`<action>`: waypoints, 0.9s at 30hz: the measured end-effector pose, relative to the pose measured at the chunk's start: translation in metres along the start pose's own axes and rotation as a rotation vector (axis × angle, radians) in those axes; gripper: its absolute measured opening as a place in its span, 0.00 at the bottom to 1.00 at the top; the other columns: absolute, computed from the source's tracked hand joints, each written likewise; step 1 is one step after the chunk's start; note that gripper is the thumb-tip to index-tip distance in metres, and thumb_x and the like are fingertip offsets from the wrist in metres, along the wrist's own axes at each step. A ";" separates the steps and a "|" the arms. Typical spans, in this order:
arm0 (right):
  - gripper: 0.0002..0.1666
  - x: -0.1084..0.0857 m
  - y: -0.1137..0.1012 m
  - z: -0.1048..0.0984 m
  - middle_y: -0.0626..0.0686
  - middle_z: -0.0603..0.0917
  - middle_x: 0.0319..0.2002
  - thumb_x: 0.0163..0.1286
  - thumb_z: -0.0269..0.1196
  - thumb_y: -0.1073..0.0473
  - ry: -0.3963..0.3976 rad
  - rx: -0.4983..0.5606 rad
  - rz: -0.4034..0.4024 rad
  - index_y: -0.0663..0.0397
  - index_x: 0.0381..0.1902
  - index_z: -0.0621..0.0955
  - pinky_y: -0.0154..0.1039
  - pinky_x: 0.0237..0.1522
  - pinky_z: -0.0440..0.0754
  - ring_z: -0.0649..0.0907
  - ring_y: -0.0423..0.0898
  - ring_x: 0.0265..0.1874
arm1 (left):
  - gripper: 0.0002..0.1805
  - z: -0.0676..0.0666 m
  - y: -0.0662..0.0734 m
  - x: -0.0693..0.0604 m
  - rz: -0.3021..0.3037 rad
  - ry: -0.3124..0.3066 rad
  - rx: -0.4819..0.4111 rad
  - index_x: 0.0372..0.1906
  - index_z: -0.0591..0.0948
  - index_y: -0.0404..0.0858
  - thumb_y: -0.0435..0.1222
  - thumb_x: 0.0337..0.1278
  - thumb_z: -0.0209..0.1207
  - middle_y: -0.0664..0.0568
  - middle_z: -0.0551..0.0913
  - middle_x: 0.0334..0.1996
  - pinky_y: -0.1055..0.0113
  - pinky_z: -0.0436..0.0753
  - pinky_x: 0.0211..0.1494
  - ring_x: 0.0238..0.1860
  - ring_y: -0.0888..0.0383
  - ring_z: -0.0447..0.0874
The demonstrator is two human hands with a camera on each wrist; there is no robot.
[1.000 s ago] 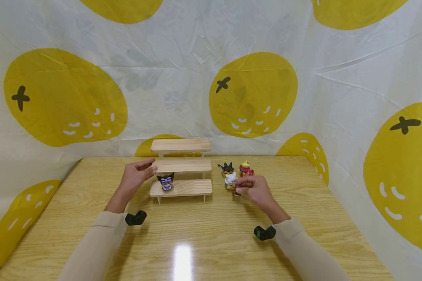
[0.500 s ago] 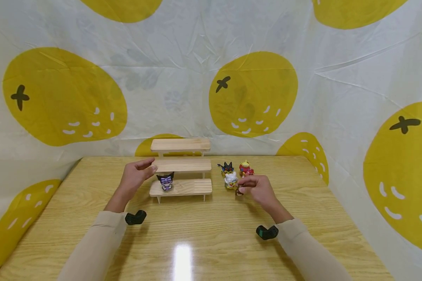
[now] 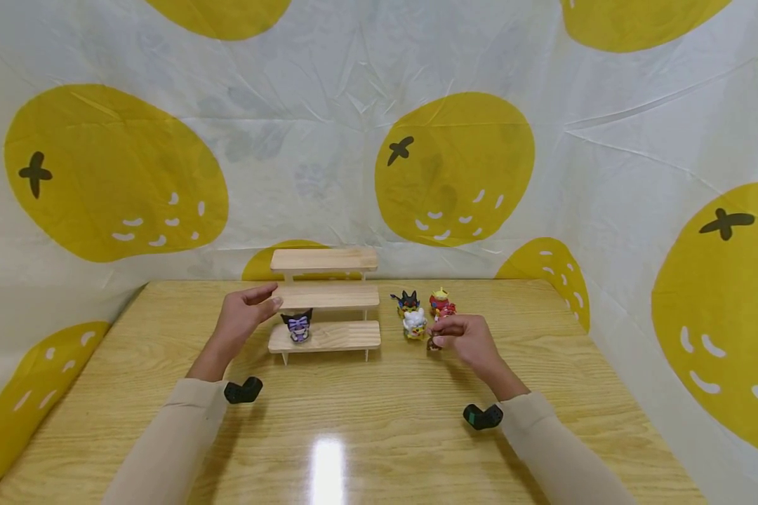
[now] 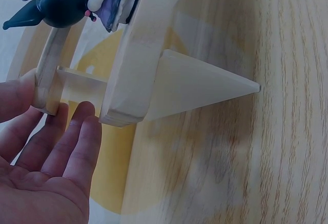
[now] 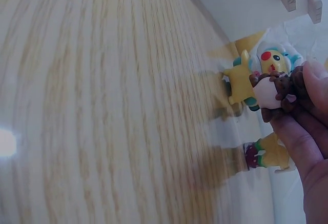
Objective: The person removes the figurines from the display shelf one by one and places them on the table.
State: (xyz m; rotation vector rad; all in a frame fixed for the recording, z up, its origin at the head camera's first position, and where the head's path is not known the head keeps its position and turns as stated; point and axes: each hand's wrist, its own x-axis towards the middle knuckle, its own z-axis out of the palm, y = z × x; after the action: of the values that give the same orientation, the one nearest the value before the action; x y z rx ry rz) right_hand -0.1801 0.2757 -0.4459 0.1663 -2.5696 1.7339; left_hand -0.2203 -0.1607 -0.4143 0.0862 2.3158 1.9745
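A three-tier wooden display stand [image 3: 328, 297] stands on the table; my left hand [image 3: 243, 315] pinches the left end of its middle shelf, thumb on one face and fingers behind. On the bottom shelf sits a black-and-purple figurine [image 3: 298, 327], also in the left wrist view. To the right of the stand, my right hand [image 3: 470, 344] pinches a small brown figurine [image 5: 269, 92] with a pale belly between thumb and fingers. Just beside it stands a white-hooded yellow figurine [image 3: 414, 325]. Whether the brown figurine touches the table I cannot tell.
Behind the white-hooded figurine is a black-eared figurine [image 3: 408, 301]. A red figurine with a yellow top [image 3: 439, 301] stands to its right, with another red one [image 3: 448, 309] partly hidden by my right hand. A patterned cloth [image 3: 328, 161] hangs behind the table [image 3: 379, 421].
My right hand has moved slightly right with the brown figurine, away from the white-hooded one. My left hand has stayed at the stand.
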 end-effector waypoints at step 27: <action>0.12 0.002 0.011 -0.005 0.69 0.90 0.45 0.64 0.70 0.74 0.008 0.003 -0.017 0.75 0.46 0.87 0.26 0.39 0.87 0.91 0.40 0.39 | 0.32 0.000 -0.004 0.004 0.002 0.002 -0.006 0.78 0.68 0.32 0.38 0.75 0.61 0.36 0.67 0.78 0.61 0.81 0.68 0.49 0.79 0.82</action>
State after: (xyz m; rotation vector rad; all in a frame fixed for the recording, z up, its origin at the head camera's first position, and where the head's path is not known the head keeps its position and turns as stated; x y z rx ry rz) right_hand -0.1836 0.2843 -0.4534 0.1814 -2.5522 1.7297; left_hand -0.2243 -0.1610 -0.4184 0.0853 2.3118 1.9833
